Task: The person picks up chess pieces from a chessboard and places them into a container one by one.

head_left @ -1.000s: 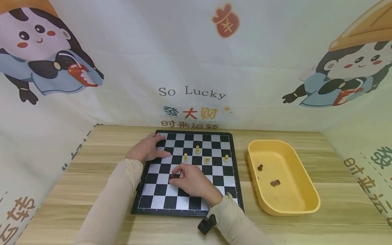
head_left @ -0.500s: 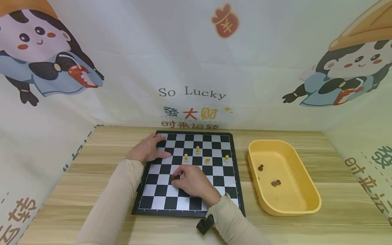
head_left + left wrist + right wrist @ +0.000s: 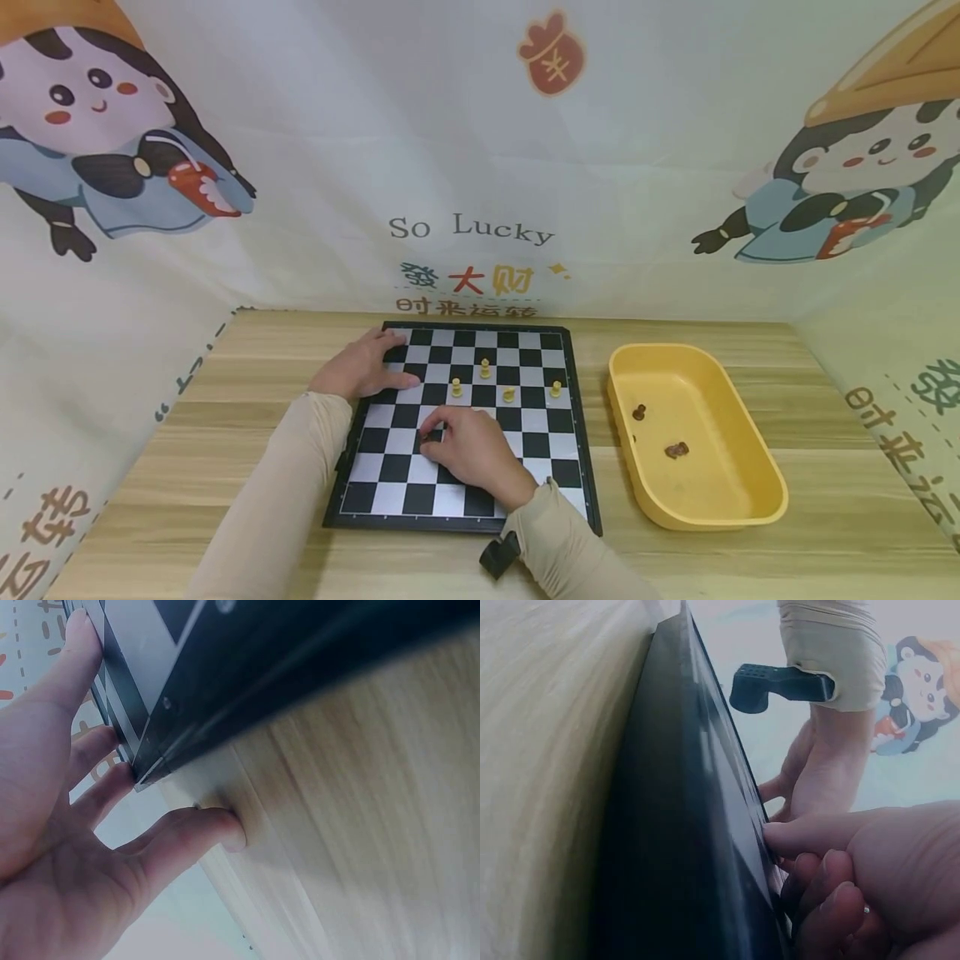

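Observation:
My right hand (image 3: 472, 446) pinches a dark brown chess piece (image 3: 427, 437) between thumb and forefinger, low over a square left of the middle of the chessboard (image 3: 418, 498). The fingers hide most of the piece. My left hand (image 3: 358, 363) rests spread over the board's upper left edge, thumb lying on the squares. In the left wrist view, one finger of the left hand (image 3: 82, 847) touches the wooden table beside the board's corner. Pale yellow chess pieces stand beyond the right hand: one (image 3: 456, 387), a taller one (image 3: 485, 368), a knight-like one (image 3: 509, 395) and one at the right (image 3: 556, 389).
To the board's right stands a yellow tray (image 3: 738, 492) holding a dark brown piece (image 3: 639, 412) near its left wall and a brown clump (image 3: 677, 450) farther in. A printed cloth (image 3: 637, 208) rises behind the wooden table (image 3: 225, 367) and along both sides.
My right hand has shifted very slightly rightward and the dark piece in its fingers shows less. The left hand keeps its place on the board.

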Action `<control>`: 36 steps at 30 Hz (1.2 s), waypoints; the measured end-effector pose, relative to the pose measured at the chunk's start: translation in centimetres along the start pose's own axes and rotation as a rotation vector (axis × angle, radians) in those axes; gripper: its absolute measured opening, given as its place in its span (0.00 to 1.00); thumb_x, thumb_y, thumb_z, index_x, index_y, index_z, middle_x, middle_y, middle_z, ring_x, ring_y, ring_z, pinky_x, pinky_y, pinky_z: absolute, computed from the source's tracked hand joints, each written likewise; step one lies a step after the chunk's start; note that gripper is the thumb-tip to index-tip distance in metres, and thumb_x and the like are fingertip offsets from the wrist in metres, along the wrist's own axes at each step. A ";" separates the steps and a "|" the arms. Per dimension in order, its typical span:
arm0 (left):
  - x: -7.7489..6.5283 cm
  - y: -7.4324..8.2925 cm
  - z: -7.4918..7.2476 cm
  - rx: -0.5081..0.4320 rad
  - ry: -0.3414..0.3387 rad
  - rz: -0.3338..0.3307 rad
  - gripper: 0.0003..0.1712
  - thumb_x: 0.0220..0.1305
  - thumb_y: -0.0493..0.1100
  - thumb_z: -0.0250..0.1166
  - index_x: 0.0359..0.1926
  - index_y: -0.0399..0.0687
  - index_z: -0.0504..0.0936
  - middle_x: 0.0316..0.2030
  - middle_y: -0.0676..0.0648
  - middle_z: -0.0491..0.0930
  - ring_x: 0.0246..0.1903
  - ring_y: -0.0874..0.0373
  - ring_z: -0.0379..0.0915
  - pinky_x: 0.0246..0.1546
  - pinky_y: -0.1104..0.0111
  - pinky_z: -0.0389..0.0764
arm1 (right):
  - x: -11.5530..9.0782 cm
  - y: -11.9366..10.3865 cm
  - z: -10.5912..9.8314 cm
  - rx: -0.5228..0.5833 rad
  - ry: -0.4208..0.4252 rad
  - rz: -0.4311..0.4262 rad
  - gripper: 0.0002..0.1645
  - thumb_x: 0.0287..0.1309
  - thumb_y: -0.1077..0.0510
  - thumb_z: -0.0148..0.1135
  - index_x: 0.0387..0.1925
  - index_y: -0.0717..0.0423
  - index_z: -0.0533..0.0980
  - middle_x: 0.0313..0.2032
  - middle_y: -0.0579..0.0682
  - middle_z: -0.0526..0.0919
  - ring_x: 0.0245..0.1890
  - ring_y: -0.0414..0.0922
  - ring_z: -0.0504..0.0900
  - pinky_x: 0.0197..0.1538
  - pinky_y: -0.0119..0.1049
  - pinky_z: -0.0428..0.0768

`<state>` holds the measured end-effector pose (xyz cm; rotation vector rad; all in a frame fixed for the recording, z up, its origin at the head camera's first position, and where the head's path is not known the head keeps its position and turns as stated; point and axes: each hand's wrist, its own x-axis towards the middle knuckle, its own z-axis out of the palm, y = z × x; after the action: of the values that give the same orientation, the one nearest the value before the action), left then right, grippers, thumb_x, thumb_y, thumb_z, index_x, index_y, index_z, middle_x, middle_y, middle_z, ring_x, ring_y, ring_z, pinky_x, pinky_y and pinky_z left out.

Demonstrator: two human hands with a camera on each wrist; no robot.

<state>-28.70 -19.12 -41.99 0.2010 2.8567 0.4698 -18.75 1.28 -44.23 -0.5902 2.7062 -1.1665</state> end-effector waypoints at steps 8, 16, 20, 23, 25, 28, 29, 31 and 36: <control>0.0 0.1 0.0 -0.003 -0.002 -0.004 0.51 0.60 0.62 0.73 0.76 0.44 0.64 0.78 0.32 0.56 0.76 0.33 0.55 0.74 0.42 0.64 | -0.2 0.0 0.4 -0.012 0.029 -0.005 0.06 0.61 0.57 0.70 0.41 0.49 0.85 0.16 0.40 0.74 0.15 0.34 0.69 0.19 0.27 0.63; -0.1 0.2 0.0 -0.012 -0.002 -0.007 0.50 0.61 0.61 0.73 0.77 0.45 0.64 0.78 0.33 0.55 0.76 0.33 0.55 0.74 0.42 0.64 | -0.2 0.0 0.3 0.001 0.035 -0.010 0.06 0.62 0.57 0.68 0.41 0.51 0.84 0.15 0.40 0.73 0.14 0.34 0.68 0.18 0.27 0.62; -0.2 0.3 -0.1 -0.018 -0.005 -0.012 0.50 0.61 0.61 0.73 0.77 0.45 0.64 0.78 0.33 0.55 0.76 0.33 0.55 0.74 0.41 0.63 | -0.3 0.0 -0.5 0.056 -0.007 0.008 0.06 0.63 0.57 0.68 0.42 0.51 0.84 0.17 0.42 0.74 0.17 0.35 0.70 0.20 0.27 0.64; -0.1 0.3 -0.1 -0.022 -0.008 -0.018 0.51 0.60 0.61 0.73 0.77 0.46 0.64 0.78 0.33 0.54 0.76 0.33 0.54 0.74 0.41 0.63 | -0.4 0.0 -1.4 0.075 -0.007 0.023 0.06 0.63 0.56 0.68 0.42 0.51 0.85 0.17 0.42 0.74 0.17 0.36 0.70 0.21 0.27 0.65; -0.1 0.3 -0.1 -0.022 -0.012 -0.021 0.51 0.60 0.61 0.73 0.77 0.46 0.63 0.78 0.33 0.54 0.76 0.32 0.54 0.74 0.41 0.63 | -0.5 0.0 -2.1 0.081 0.005 0.028 0.07 0.63 0.56 0.68 0.42 0.51 0.85 0.17 0.42 0.74 0.17 0.36 0.69 0.21 0.27 0.65; 0.0 0.3 -0.2 -0.021 -0.015 -0.022 0.51 0.60 0.62 0.73 0.77 0.46 0.63 0.78 0.33 0.54 0.76 0.32 0.54 0.74 0.40 0.63 | -0.6 -0.1 -3.3 0.097 0.029 0.040 0.08 0.63 0.56 0.68 0.43 0.52 0.85 0.17 0.42 0.74 0.16 0.36 0.69 0.20 0.27 0.65; 0.0 0.2 -0.2 -0.022 -0.017 -0.023 0.51 0.60 0.62 0.73 0.77 0.47 0.63 0.78 0.33 0.54 0.76 0.32 0.54 0.74 0.40 0.63 | -0.6 -0.1 -3.8 0.104 0.038 0.040 0.09 0.63 0.56 0.68 0.43 0.52 0.85 0.17 0.43 0.73 0.16 0.36 0.69 0.20 0.28 0.65; -0.1 0.2 -0.2 -0.020 -0.016 -0.023 0.51 0.60 0.62 0.73 0.77 0.47 0.63 0.78 0.33 0.54 0.76 0.31 0.54 0.74 0.39 0.63 | -0.7 -0.2 -4.6 0.111 0.055 0.051 0.09 0.63 0.56 0.69 0.44 0.52 0.85 0.17 0.43 0.73 0.16 0.37 0.69 0.20 0.28 0.65; -0.1 0.3 -0.1 -0.029 -0.018 -0.038 0.52 0.60 0.62 0.73 0.78 0.47 0.62 0.79 0.33 0.53 0.76 0.31 0.53 0.74 0.39 0.62 | -1.1 -0.5 -6.4 0.121 0.090 0.062 0.10 0.62 0.56 0.70 0.44 0.53 0.85 0.17 0.43 0.72 0.16 0.38 0.68 0.20 0.28 0.64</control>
<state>-28.65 -18.92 -41.80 0.1450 2.8289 0.4985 -19.34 5.74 -39.47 -0.4446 2.6817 -1.3599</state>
